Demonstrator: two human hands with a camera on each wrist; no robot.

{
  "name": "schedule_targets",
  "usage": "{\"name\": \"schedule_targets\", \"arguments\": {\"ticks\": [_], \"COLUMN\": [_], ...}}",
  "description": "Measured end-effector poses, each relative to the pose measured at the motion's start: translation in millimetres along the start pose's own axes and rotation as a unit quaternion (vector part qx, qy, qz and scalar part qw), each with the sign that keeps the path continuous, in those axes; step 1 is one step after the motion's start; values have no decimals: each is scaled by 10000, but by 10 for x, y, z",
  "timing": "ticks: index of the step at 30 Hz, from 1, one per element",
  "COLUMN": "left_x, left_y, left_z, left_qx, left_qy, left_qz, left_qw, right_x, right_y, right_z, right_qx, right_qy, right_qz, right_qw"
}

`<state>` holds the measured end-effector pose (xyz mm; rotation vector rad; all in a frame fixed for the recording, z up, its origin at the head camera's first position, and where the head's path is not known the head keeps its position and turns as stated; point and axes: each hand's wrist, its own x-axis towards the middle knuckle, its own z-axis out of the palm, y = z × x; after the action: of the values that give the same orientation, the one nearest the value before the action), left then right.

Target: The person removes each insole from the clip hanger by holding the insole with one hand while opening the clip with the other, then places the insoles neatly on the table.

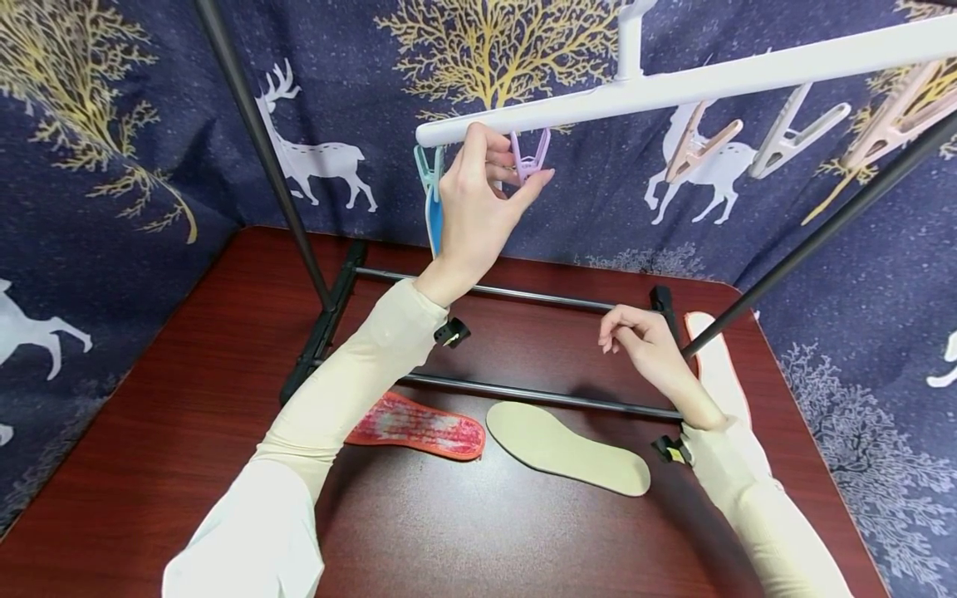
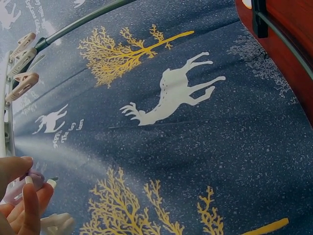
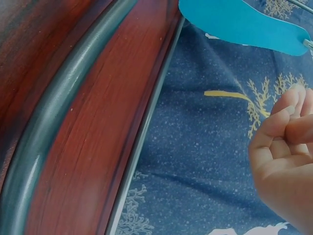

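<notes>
My left hand (image 1: 478, 203) is raised to the white hanger bar (image 1: 673, 90), with thumb and fingers on a purple clothespin (image 1: 532, 158) that hangs from it. In the left wrist view the fingertips close around this purple clothespin (image 2: 34, 176). Just left of the hand, a teal clothespin (image 1: 429, 173) holds a blue insole (image 1: 434, 220), partly hidden by the hand. The same blue insole (image 3: 244, 24) hangs at the top of the right wrist view. Low over the rack's right side, my right hand (image 1: 639, 336) has its fingers loosely curled with nothing in them.
A red patterned insole (image 1: 419, 428) and a beige insole (image 1: 568, 448) lie on the table in front of the rack's lower rail (image 1: 508, 389). Another pale insole (image 1: 718, 357) lies beyond the right pole (image 1: 822, 224). Several more clothespins (image 1: 699, 143) hang along the bar's right part.
</notes>
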<state>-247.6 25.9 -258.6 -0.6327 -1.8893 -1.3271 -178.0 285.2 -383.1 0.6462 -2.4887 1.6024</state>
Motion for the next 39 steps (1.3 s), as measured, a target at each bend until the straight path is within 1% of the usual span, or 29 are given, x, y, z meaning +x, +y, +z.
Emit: {"name": "schedule_targets", "arguments": {"ticks": [6,19,28,33,39], "left_x": [1,-7,-13,-21,-33], "left_y": [18,30,21,24,29], "left_z": [-2,-11,-15,-11,-3], "left_qx": [-25,-29,-88,-143,-142], "left_qy": [-7,-18,0,-5,9], "left_qz": [18,-108,-67,-118,-148], "left_qw": [10000,9999,9999,9998,9998], "right_x": [44,100,140,158,194], "right_y": [-12,-11,-18,-4,-9], "right_z": [25,60,99,128,157], "right_qx": [-34,-9,42,129,28], "right_qy": [-62,-295,-356,-442,-506], "right_qz": [45,6,183,155,141], "right_qw": [10000,9996,9992,9988,9986]}}
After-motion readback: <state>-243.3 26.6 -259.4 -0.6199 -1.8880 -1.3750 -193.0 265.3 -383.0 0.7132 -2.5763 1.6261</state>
